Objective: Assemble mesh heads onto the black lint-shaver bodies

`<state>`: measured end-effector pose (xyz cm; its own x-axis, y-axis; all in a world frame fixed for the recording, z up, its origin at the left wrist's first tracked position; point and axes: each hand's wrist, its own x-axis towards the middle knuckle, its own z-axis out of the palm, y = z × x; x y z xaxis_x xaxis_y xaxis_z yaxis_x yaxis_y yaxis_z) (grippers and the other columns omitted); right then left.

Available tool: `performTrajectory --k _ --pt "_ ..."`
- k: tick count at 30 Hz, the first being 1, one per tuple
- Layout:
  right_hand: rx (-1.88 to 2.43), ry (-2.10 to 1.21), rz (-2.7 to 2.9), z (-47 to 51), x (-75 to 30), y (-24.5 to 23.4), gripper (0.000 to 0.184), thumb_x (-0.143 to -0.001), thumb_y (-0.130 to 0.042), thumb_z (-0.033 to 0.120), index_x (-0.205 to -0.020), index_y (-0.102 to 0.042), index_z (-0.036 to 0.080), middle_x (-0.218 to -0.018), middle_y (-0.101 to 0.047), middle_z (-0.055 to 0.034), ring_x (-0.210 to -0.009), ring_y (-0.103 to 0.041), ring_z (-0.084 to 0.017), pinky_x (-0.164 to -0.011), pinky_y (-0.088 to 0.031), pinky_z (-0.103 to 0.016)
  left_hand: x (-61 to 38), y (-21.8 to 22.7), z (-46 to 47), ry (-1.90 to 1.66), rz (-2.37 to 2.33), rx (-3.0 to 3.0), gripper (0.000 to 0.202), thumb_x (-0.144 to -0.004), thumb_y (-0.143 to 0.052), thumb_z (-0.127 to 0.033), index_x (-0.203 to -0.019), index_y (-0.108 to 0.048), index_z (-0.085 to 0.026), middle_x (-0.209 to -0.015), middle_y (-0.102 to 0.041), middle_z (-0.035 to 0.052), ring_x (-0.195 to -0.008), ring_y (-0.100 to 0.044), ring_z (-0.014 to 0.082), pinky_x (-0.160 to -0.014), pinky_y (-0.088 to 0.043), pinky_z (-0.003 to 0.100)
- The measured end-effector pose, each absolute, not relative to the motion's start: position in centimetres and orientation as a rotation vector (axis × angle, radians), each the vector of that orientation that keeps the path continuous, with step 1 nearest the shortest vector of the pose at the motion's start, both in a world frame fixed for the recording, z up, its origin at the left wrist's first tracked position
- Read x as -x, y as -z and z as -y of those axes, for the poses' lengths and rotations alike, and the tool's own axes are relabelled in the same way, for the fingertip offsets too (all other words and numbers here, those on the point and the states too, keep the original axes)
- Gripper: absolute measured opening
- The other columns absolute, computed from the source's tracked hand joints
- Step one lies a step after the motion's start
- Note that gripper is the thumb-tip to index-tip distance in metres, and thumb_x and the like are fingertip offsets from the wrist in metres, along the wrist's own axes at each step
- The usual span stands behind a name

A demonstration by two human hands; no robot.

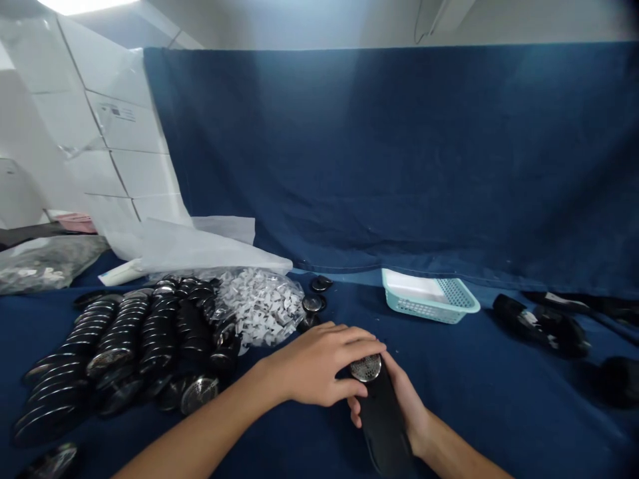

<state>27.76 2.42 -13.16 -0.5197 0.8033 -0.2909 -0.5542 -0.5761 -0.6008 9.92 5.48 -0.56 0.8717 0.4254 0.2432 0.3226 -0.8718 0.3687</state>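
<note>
one teal basket [430,298], one bag of white pieces [262,305], two hands, three loose round caps beside the bag

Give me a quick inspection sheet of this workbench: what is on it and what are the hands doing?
Surface: table covered in dark blue cloth.
Job's things: black handheld device with a round metal mesh cap at its top end.
Clutter: rows of stacked round caps; clear bag of small white pieces; light green basket; more black devices.
Hands: right hand grips the device from below; left hand rests its fingers by the mesh cap.
Cables: nothing seen.
Surroundings: blue cloth backdrop; white boxes on the left.
</note>
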Motion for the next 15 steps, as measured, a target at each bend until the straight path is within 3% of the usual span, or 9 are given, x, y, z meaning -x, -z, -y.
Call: performTrajectory --k 7,11,13,15 --pt "0.753 -2.012 0.512 -2.0 -27.5 12.2 0.060 -0.088 -0.044 0.061 -0.081 -0.070 0.007 -0.064 -0.069 -0.0093 -0.055 -0.065 -0.019 -0.059 -0.049 -0.028 -10.4 1.1 -5.7 -0.531 -0.534 -2.693 0.062 -0.074 -0.075 -0.021 -0.131 -0.052 -0.033 -0.127 -0.061 -0.0005 -0.111 -0.059 0.0209 -0.100 -0.043 0.040" --pt "0.710 -2.043 0.609 -2.2 -27.8 12.7 0.068 -0.088 -0.039 0.065 -0.076 -0.070 0.005 -0.060 -0.068 -0.0117 -0.052 -0.062 -0.019 -0.054 -0.047 -0.026 -11.1 2.7 -5.8 -0.623 -0.511 -2.670 0.058 -0.074 -0.075 -0.040 -0.127 -0.056 -0.028 -0.122 -0.062 0.0038 -0.109 -0.057 0.0225 -0.099 -0.043 0.039" --pt "0.698 -2.106 0.645 -2.2 -28.0 12.7 0.074 -0.086 -0.036 0.069 -0.074 -0.070 0.005 -0.056 -0.066 -0.0120 -0.053 -0.062 -0.020 -0.054 -0.047 -0.026 -11.6 3.8 -5.7 -0.715 -0.493 -2.606 0.065 -0.070 -0.076 -0.050 -0.127 -0.056 -0.026 -0.118 -0.062 0.0058 -0.106 -0.056 0.0224 -0.097 -0.045 0.039" --pt "0.725 -2.176 0.620 -2.1 -28.0 12.4 0.068 -0.086 -0.040 0.066 -0.076 -0.070 0.006 -0.057 -0.067 -0.0114 -0.054 -0.064 -0.020 -0.054 -0.048 -0.026 -12.1 4.9 -5.6 -0.840 -0.479 -2.481 0.071 -0.062 -0.080 -0.055 -0.121 -0.059 -0.023 -0.112 -0.061 0.0067 -0.103 -0.055 0.0219 -0.094 -0.046 0.037"
